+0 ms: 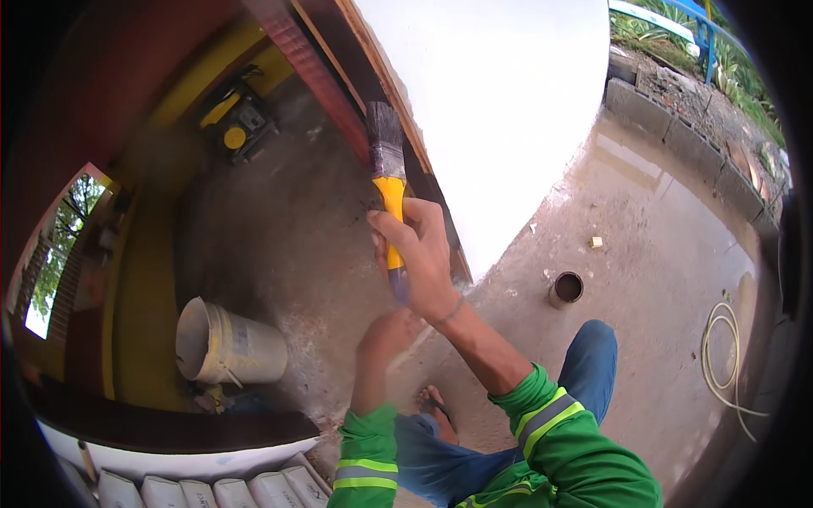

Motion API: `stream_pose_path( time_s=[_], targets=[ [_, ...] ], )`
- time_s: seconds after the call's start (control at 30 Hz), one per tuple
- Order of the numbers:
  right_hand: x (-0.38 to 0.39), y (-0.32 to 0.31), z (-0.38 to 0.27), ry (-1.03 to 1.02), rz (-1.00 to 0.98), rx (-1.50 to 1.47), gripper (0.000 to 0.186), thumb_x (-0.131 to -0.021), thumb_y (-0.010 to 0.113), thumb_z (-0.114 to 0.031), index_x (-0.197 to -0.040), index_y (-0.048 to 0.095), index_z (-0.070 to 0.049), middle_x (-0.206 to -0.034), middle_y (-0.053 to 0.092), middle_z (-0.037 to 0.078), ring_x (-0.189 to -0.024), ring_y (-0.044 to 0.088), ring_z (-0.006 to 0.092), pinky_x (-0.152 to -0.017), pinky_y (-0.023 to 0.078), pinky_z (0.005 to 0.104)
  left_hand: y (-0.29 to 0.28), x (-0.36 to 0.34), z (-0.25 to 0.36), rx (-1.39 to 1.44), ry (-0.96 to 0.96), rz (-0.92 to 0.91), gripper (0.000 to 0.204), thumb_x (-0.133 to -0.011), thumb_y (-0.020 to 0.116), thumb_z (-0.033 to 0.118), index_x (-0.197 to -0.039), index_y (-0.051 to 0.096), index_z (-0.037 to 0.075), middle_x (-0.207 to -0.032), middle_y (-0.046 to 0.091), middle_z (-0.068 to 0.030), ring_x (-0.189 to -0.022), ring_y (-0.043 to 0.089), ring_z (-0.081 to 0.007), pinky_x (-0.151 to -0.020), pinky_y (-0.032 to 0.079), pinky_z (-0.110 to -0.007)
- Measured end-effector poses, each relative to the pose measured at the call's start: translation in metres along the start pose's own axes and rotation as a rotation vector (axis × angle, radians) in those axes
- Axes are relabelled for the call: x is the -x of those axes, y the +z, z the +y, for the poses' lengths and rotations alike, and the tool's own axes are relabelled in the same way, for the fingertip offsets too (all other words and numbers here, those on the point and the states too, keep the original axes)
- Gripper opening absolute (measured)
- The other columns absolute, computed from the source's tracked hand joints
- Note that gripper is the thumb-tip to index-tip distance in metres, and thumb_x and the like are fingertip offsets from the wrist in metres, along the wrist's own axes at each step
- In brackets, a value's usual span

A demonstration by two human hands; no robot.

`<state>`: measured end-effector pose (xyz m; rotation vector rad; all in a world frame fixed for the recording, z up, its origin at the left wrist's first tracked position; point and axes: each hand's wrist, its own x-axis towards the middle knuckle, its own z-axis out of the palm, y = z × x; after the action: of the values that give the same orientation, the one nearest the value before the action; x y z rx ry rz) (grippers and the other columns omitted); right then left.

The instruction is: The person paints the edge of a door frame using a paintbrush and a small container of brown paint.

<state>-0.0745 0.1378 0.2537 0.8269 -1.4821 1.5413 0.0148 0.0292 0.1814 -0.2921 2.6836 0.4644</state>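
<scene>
The right hand (429,264) pinches a flat paintbrush (390,199) by its yellow handle, thumb and fingers closed around it, the blue-purple handle end toward the palm. The dark bristles point away from the person, in front of the brown wooden frame (405,110) that edges a white wall (491,110); whether they touch the wood, I cannot tell. The left hand (388,335) is blurred just below the right wrist, so I cannot tell whether its fingers are spread or curled. Both forearms come out of green sleeves (555,423) with reflective bands, above blue jeans (589,360) and a sandaled foot (436,406).

On the floor to the right stands an open can (566,290), with a small yellow block (596,242) beyond it. To the left is a pale bucket (246,345). Farther out are a yellow-and-black machine (241,127), a coiled hose (710,360), a row of concrete blocks (690,146) and, at the lower left, pale packages (169,493).
</scene>
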Motion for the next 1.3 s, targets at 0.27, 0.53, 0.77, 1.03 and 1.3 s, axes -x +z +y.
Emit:
stream_pose_path(
  time_s=[0.27,0.53,0.77,1.03,1.3],
  targets=[
    [-0.006,0.011,0.006,0.016,0.065,0.027,0.043,-0.074,0.078,-0.002,-0.114,0.066,-0.01,-0.103,0.057,0.015,-0.092,0.058,0.0321,-0.072,0.05,0.0402,0.003,0.001,-0.007,0.127,-0.008,0.067,0.039,-0.095,0.061,0.036,-0.125,0.062,0.01,-0.119,0.068,-0.0169,-0.112,0.064,-0.0366,-0.094,0.05,-0.046],
    [-0.011,0.017,0.009,-0.023,0.116,0.042,0.043,-0.074,0.079,-0.002,-0.113,0.065,-0.011,-0.101,0.057,0.014,-0.091,0.058,0.0311,-0.071,0.05,0.0397,0.003,0.0,-0.007,0.121,-0.049,0.032,0.041,-0.095,0.061,0.039,-0.127,0.062,0.014,-0.119,0.068,-0.016,-0.112,0.063,-0.0368,-0.095,0.05,-0.047],
    [-0.012,0.021,0.016,-0.018,0.125,0.095,0.043,-0.073,0.079,-0.002,-0.113,0.065,-0.011,-0.1,0.056,0.014,-0.091,0.058,0.0303,-0.071,0.05,0.0393,-0.001,0.0,-0.006,0.126,-0.063,0.009,0.046,-0.095,0.06,0.04,-0.128,0.061,0.008,-0.122,0.067,-0.0179,-0.115,0.062,-0.0377,-0.097,0.049,-0.046],
    [-0.011,0.023,0.014,0.065,0.095,0.101,0.039,-0.076,0.078,-0.006,-0.113,0.065,-0.01,-0.1,0.057,0.013,-0.093,0.058,0.0304,-0.073,0.05,0.0399,0.001,-0.002,-0.007,0.148,-0.039,0.004,0.044,-0.096,0.059,0.038,-0.128,0.061,0.008,-0.123,0.067,-0.0172,-0.115,0.062,-0.0371,-0.097,0.048,-0.046],
    [-0.015,0.019,0.01,0.073,0.099,0.132,0.04,-0.077,0.078,-0.007,-0.113,0.064,-0.01,-0.099,0.057,0.013,-0.092,0.058,0.0302,-0.072,0.05,0.0397,-0.003,0.001,-0.002,0.127,-0.049,-0.008,0.042,-0.096,0.059,0.037,-0.128,0.061,0.008,-0.121,0.067,-0.0172,-0.113,0.063,-0.0376,-0.096,0.049,-0.046]
  ],
)
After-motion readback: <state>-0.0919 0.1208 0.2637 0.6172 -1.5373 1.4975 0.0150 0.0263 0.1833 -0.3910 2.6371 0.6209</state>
